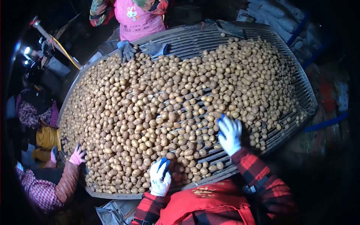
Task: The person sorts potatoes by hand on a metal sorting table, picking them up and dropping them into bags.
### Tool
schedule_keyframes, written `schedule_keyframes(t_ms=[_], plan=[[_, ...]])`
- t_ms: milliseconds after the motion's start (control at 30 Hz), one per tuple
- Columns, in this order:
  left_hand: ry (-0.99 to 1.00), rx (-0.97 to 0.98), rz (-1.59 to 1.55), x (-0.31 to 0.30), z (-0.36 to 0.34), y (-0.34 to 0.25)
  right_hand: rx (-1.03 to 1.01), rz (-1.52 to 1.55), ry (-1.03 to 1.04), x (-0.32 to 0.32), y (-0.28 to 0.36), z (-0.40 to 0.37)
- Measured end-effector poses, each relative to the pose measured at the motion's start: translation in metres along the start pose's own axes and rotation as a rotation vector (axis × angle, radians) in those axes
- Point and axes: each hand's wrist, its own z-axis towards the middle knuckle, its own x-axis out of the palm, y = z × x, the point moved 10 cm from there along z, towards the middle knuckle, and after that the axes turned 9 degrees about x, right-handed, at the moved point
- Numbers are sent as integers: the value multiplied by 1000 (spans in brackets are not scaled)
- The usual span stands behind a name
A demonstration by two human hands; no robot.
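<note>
A large heap of potatoes [123, 112] covers a slatted metal table [180, 45]. My left hand [160, 178], in a white glove with blue on the fingers, rests at the heap's near edge. Its fingers are slightly bent and apart, touching potatoes, with no potato visibly gripped. Farther right, my right hand [229, 135] wears a matching glove and reaches over the potatoes with fingers spread. The palm side of both hands is hidden. Bare slats show between the potatoes near both hands.
Across the table stands a person in a pink apron [138, 20]. Two grey gloves [127, 51] lie near that edge. At left, another person's pink-gloved hand [77, 155] touches the heap. Stacked sacks [270, 17] stand behind, and a blue bar [326, 122] runs at right.
</note>
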Motion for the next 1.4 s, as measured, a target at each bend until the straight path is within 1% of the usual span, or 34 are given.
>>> schedule_keyframes(t_ms=[67, 133, 200, 233, 267, 333, 367, 400, 467, 500, 533, 600, 633, 667, 700, 733, 767, 800, 867, 900, 933, 967, 1000, 1033, 1067, 1100, 1133, 1167, 1200, 1233, 1267, 1300, 1333, 1400], plan=[[23, 3, -63, 6, -1, -2, -10, -89, -17, 15, -11, 32], [73, -17, -92, 12, -5, -1, -7, -68, 165, 50, -16, 56], [75, -46, -115, 15, -12, 3, 61, -121, 258, 70, -15, 72], [66, -54, -133, 13, -13, 4, 54, -138, 247, 69, -13, 81], [61, -59, -127, 13, -15, 5, 80, -84, 275, 82, -26, 89], [52, -75, -159, 14, -19, 11, 71, 148, 281, 95, -36, 89], [40, -80, -167, 12, -18, 10, 19, -16, 347, 95, -23, 84], [26, -90, -164, 9, -18, 10, -82, -106, 345, 88, -4, 76], [-21, -134, -249, 3, -19, 13, -190, -254, 312, 77, 24, 69], [-33, -142, -247, 1, -19, 13, -203, -268, 283, 77, 33, 70], [-37, -147, -238, 0, -19, 13, -193, -416, 362, 91, 41, 73], [-49, -167, -238, 0, -21, 16, -369, -435, 205, 44, 119, 80], [-49, -196, -271, 3, -22, 19, -406, -376, 219, 49, 142, 82], [-49, -226, -304, 5, -22, 21, -324, -205, 351, 75, 150, 86], [-29, -227, -348, 8, -20, 22, -228, -159, 429, 106, 151, 90], [-27, -282, -412, 13, -21, 25, -131, -115, 505, 137, 150, 94], [-51, -350, -510, 19, -24, 30, -67, -96, 460, 154, 151, 106], [-75, -414, -608, 25, -28, 37, 3, 79, 474, 172, 148, 113], [-75, -410, -686, 29, -34, 49, -33, 259, 501, 159, 160, 117], [-181, -620, -1005, 43, -45, 70, -47, 286, 574, 151, 164, 113], [-293, -823, -1325, 59, -52, 83, -123, 367, 500, 138, 173, 105], [-302, -802, -1583, 59, -30, 73, -161, 464, 513, 116, 188, 94], [-588, -1167, -1534, 48, -34, 70, -261, 586, 525, 99, 205, 79], [-547, -1044, -1761, 47, -13, 66, -472, 599, 680, 98, 228, 57], [-492, -901, -1978, 43, 4, 64, -504, 789, 860, 92, 239, 39], [-439, -907, -1819, 59, -6, 88, -545, 759, 830, 85, 243, 40], [-583, -1047, -1770, 58, -8, 100, -587, 728, 799, 79, 247, 44], [-528, -1039, -1683, 52, -11, 111, -587, 695, 749, 75, 246, 69], [-479, -1031, -1594, 45, -14, 122, -577, 591, 570, 82, 231, 101], [-496, -972, -1310, 19, -8, 129, -590, 523, 342, 73, 215, 138], [-525, -1003, -1048, -7, -10, 129, -439, 480, 287, 90, 185, 176], [-534, -904, -777, -29, -14, 143, -209, 376, 340, 104, 148, 214], [-536, -800, -507, -51, -20, 152, -280, 121, 26, 105, 121, 242], [-446, -560, 44, -88, -8, 144, -51, -83, 52, 118, 71, 303]])
